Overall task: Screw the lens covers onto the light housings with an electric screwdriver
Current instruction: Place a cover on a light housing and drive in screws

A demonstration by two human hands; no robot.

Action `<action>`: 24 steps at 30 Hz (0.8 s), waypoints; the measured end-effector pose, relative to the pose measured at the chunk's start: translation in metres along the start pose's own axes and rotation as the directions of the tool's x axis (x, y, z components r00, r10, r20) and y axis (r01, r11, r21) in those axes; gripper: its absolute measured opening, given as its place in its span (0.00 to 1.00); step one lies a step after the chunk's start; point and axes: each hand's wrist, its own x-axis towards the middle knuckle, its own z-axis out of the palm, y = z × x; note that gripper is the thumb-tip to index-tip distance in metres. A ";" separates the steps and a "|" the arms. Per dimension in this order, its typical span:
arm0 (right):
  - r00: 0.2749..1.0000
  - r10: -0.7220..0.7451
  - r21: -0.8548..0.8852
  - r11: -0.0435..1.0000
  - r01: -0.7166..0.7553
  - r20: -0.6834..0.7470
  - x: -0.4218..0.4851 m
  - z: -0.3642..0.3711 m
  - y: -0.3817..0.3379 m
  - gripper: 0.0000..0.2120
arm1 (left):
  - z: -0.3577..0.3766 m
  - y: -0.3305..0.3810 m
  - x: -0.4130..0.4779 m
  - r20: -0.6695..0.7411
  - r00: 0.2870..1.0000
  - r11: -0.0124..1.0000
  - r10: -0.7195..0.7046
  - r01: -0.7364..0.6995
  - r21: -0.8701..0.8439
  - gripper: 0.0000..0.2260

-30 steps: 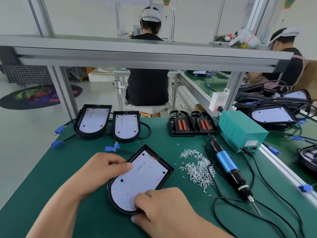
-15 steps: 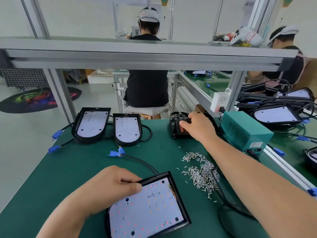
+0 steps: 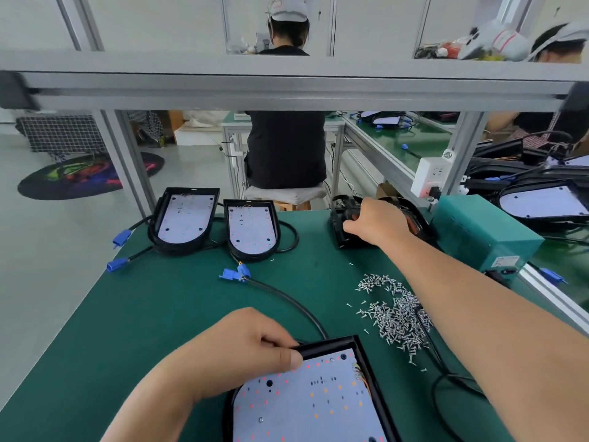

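A green desk [image 3: 178,314] fills the lower half of the frame. At its bottom centre an open light housing [image 3: 318,406] is laid flat, with its white LED board facing up. Its long axis is judged to run from the bottom edge of the frame up and slightly right, the square end farthest up. Two more housings [image 3: 185,218] are set at the upper left of the desk, and a teal box [image 3: 478,231] at the right.

The black lens covers [image 3: 338,232] are placed at the far edge of the desk, above and right of the near housing and just left of the teal box. One cover is grasped by the right hand [image 3: 376,223], fingers curled over its edge, the arm stretched up the frame. The near housing is gripped at its upper left rim by the left hand [image 3: 242,349], thumb pressed on top.

A heap of screws [image 3: 395,317] is scattered between the cover and the housing. The cover would need to be carried down the frame and lined up with that axis. No screwdriver can be made out.
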 end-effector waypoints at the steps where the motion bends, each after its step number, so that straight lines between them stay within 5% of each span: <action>1: 1.000 0.017 0.038 0.999 -0.017 -0.006 -0.001 0.000 0.001 0.16 | 0.002 0.001 0.001 -0.013 1.000 1.000 -0.002 0.002 -0.011 0.20; 5: 0.998 0.012 0.186 0.982 -0.001 -0.061 -0.014 -0.002 0.007 0.16 | 0.006 0.005 0.002 -0.041 0.999 0.999 -0.009 0.007 -0.046 0.13; 10: 0.993 -0.079 0.350 0.931 0.106 -0.092 -0.052 -0.014 0.009 0.21 | -0.001 0.006 -0.002 -0.015 0.998 0.996 0.058 -0.058 -0.061 0.24; 15: 0.954 -0.283 0.471 0.831 0.297 -0.101 -0.116 -0.043 0.007 0.23 | -0.006 0.008 -0.006 0.012 0.999 0.982 0.041 -0.038 -0.183 0.24; 18: 0.865 -0.482 0.483 0.730 0.484 -0.138 -0.167 -0.061 0.009 0.26 | -0.006 0.005 -0.006 -0.005 1.000 0.983 0.010 -0.011 -0.182 0.26; 20: 0.740 -0.645 0.443 0.616 0.651 -0.191 -0.195 -0.067 0.008 0.28 | -0.005 0.002 -0.004 -0.011 1.000 0.983 -0.007 0.005 -0.181 0.26; 22: 0.638 -0.743 0.424 0.520 0.741 -0.203 -0.216 -0.069 0.006 0.28 | -0.003 0.001 -0.005 -0.037 0.999 0.982 0.029 -0.035 -0.187 0.12; 24: 0.594 -0.782 0.437 0.475 0.764 -0.189 -0.231 -0.067 0.004 0.28 | -0.004 0.004 -0.007 -0.057 0.996 0.986 0.062 -0.070 -0.151 0.09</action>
